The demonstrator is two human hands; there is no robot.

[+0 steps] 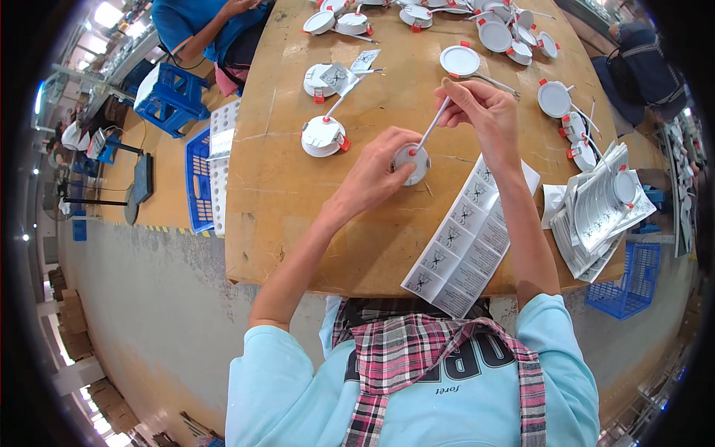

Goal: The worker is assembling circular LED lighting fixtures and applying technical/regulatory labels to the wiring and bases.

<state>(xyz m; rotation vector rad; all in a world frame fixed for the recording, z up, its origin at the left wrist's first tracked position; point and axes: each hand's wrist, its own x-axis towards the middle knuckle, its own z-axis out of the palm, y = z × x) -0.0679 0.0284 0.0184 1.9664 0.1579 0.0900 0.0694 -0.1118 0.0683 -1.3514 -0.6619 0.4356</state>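
My left hand (376,165) is closed around the side of a small round white downlight (418,171), which rests on the brown tabletop (298,223). From a red grommet on it, a white cable (432,130) slants up and right to my right hand (482,110). That hand's thumb and finger pinch the cable's upper end, and the tip is hidden. Below my right forearm lies a sheet of printed white labels (454,249), partly peeled or bare at one side. Farther left sit two similar downlights; the nearer downlight (322,137) has its cable pointing up and right, the farther carries label tags (339,77).
Many downlights (495,36) crowd the far table, with several more (555,99) along the right edge. A stack of label sheets (592,216) stands at the right corner. Blue crates (199,179) flank the table. A co-worker in a blue shirt (179,30) sits far left.
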